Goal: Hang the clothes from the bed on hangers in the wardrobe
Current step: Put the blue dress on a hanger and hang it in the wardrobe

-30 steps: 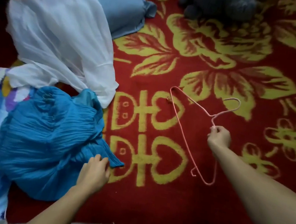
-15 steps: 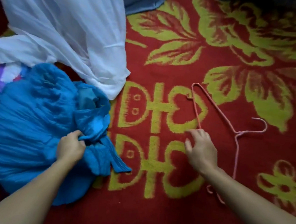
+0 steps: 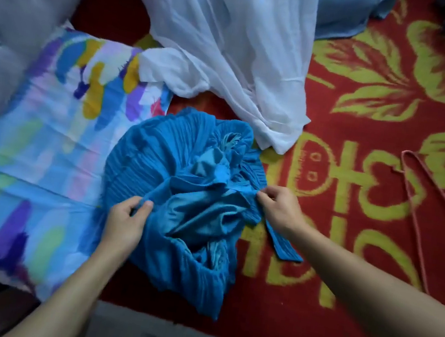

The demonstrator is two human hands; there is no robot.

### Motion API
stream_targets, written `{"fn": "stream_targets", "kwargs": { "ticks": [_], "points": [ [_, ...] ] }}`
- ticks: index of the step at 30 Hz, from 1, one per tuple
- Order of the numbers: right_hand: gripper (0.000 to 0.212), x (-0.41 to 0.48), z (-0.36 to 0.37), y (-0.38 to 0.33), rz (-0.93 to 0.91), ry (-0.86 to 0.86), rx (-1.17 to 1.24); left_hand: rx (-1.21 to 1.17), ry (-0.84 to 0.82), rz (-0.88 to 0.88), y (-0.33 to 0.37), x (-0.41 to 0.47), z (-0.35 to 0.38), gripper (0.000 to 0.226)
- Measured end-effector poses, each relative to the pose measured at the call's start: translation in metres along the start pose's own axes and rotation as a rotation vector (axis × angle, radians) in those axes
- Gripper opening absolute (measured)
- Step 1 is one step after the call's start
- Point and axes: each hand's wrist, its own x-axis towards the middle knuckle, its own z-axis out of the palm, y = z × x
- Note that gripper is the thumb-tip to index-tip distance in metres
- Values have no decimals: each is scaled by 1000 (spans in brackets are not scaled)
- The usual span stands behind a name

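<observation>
A: Both hands on the blue garment (image 3: 159, 165). Left hand (image 3: 124, 224) pinches a fold of its edge betw. thumb and fingers; right hand (image 3: 281, 208) pinches the other side, near the strap-like strip that trails out over the blanket.

B: Where's the garment lying?

A: Bunched in a heap on the red blanket (image 3: 366, 314), partly overlapping the multicolour cloth (image 3: 47, 159) on its left. Nothing here holds anything, all loose on the bed.

B: Fabric?

A: Outer layer finely pleated, ribbed-looking; inner part smoother w/ a slight sheen, prob. a lining but crumpled, hard to be sure. White garment (image 3: 232, 42) just above it is thin, sheer, softly creased, its lower corner close to the blue heap.

B: Hanger?

A: Pink hanger (image 3: 419, 211), thin wire type, flat on the blanket at the right, well apart from both hands, partly cut off by the frame edge.

B: Rest?

A: Blanket plush, red w/ yellow-green floral and character motifs. Grey tufted panel (image 3: 18, 14) at far left, buttoned. Pale blue pillow (image 3: 344, 11) at top, smooth
</observation>
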Motion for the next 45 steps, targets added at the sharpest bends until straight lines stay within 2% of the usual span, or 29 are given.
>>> {"fn": "stream_targets", "kwargs": {
  "ticks": [2,3,4,5,6,7,9,12,14,15,16,18,19,20,22,23,24,25,29,31,33,35,37,39,41,45],
  "points": [
    [30,0,9,-11,124,37,252,187,-235,47,-14,-12,-3,11],
    [41,2,16,-18,162,-13,358,288,-351,45,-22,-20,-1,12],
    [51,2,24,-27,176,-93,368,386,-438,41,-32,-26,1,12],
    [51,3,33,-32,166,-188,315,481,-472,16,-42,-30,1,11],
    [40,0,42,-38,149,-277,234,536,-454,-32,-52,-30,-2,10],
    [28,-3,51,-36,131,-341,120,557,-365,-99,-62,-28,-6,11],
    [6,-16,64,-22,129,-333,-102,521,-103,-198,-75,-19,-19,14],
    [22,-43,55,22,308,-245,-150,393,186,-226,-73,-10,-30,14],
    [23,-62,39,41,373,-210,-377,332,287,-172,-59,-11,-27,16],
    [20,-67,31,44,333,-123,-549,313,331,-111,-52,-16,-23,19],
    [16,-69,26,42,212,26,-657,294,365,-14,-45,-23,-17,20],
    [11,-69,26,23,-142,259,-634,288,337,214,-32,-46,-1,20],
    [14,-69,29,8,-308,275,-563,349,269,283,-30,-58,10,28],
    [22,-67,33,-3,-414,175,-548,468,185,314,-32,-68,20,40],
    [41,-64,50,-11,-442,-163,-658,733,29,237,-47,-81,35,61],
    [37,-62,59,-6,-416,-311,-759,787,-13,153,-59,-83,35,61],
    [22,-63,66,0,-400,-380,-794,789,-24,68,-69,-83,31,56],
    [14,-66,67,5,-341,-382,-742,757,-16,8,-77,-82,23,49],
    [17,-85,44,5,-17,-116,-2,628,63,-70,-86,-93,-13,32],
    [20,-99,19,-9,35,-50,271,479,144,-92,-76,-104,-28,32],
    [22,-115,-8,-26,25,-36,377,275,247,-126,-59,-115,-42,30],
    [17,-133,-29,-40,-87,-77,264,94,268,-113,-31,-131,-51,30],
    [3,-159,-40,-50,-233,-172,5,-75,233,-56,9,-158,-56,35],
    [27,-195,-42,-59,-342,-275,-247,-129,178,41,52,-195,-66,38],
    [55,-233,-39,-68,-436,-242,-427,-93,137,178,91,-236,-82,34],
    [84,-298,-42,-95,-532,-166,-312,-116,171,399,159,-321,-125,33]
  ]
}}
